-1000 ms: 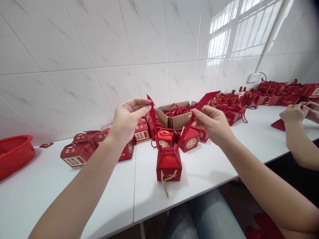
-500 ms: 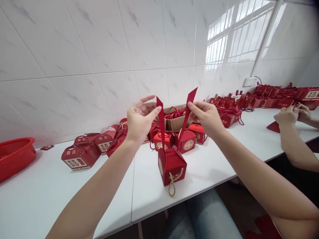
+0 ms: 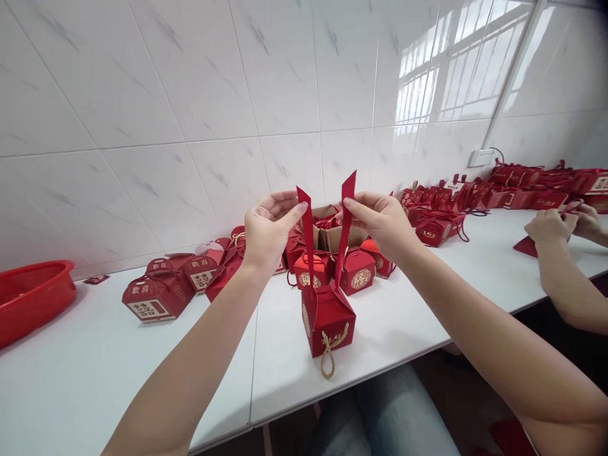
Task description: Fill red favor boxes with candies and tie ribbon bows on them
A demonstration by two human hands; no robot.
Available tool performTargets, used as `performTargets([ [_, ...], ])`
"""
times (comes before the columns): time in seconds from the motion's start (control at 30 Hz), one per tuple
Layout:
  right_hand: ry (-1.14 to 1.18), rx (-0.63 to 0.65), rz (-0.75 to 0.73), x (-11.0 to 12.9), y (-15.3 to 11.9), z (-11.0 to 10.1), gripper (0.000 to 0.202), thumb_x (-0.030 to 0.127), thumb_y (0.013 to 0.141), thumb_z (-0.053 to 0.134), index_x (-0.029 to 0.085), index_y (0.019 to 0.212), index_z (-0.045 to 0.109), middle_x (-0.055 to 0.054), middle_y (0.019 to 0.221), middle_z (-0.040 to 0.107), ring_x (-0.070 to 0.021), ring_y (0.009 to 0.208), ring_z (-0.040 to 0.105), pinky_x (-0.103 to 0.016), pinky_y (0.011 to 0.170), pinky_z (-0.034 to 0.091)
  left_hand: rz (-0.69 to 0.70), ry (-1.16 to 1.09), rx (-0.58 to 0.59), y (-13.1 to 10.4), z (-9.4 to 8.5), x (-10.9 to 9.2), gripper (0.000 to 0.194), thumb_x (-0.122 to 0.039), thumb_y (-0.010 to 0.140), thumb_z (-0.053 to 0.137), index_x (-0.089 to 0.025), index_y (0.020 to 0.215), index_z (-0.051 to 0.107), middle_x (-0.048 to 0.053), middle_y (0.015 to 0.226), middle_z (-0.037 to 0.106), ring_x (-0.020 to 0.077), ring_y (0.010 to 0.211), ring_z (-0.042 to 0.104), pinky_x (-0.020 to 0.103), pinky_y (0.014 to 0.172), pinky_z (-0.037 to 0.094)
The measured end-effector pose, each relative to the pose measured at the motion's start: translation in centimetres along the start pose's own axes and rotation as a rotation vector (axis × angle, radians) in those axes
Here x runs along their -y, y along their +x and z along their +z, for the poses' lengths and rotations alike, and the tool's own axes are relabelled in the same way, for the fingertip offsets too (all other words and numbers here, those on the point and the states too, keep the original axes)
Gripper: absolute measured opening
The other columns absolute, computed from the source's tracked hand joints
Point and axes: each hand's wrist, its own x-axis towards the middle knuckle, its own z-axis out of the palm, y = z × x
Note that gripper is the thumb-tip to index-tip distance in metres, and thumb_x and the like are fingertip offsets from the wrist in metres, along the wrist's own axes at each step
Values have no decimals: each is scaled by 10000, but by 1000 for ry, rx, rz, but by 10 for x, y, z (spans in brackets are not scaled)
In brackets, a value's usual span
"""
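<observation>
A small red gift box stands upright near the table's front edge, its top folded in, with a gold cord loop hanging down its front. Two red ribbon ends rise from its top. My left hand pinches the left ribbon end between thumb and fingers. Between the thumb and fingers of my right hand is the right ribbon end. Both ribbon ends are held up above the box, apart from each other.
More red boxes and an open cardboard box stand behind. Left are printed boxes and a red basin. At the right, another person's hands hold something red beside piled boxes.
My right hand has moved left with its ribbon end, so the two ends are closer together. The view has shifted slightly.
</observation>
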Motion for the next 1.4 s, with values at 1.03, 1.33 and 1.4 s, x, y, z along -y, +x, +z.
performTargets([
  [1.03, 106, 268, 221, 3, 4, 25, 144, 320, 777, 681, 184, 734, 659, 7, 649, 613, -91, 590, 574, -225, 572, 497, 118, 281, 77, 1, 5, -22, 148, -146, 648, 780, -177, 682, 640, 17, 928, 656, 131, 775, 658, 248, 673, 552],
  [1.33, 221, 371, 326, 0, 4, 27, 215, 358, 721, 758, 185, 807, 663, 17, 685, 650, -86, 606, 603, -199, 541, 494, 88, 251, 93, 3, 5, -29, 390, -99, 608, 795, -216, 922, 596, -5, 811, 633, 137, 743, 656, 271, 706, 565],
  [1.4, 247, 371, 350, 2, 5, 27, 199, 343, 722, 760, 187, 785, 653, 22, 696, 660, -79, 604, 610, -200, 560, 501, 59, 223, 48, 3, 5, -29, 552, -96, 595, 804, -247, 1059, 546, 8, 913, 640, 140, 767, 668, 269, 695, 562],
])
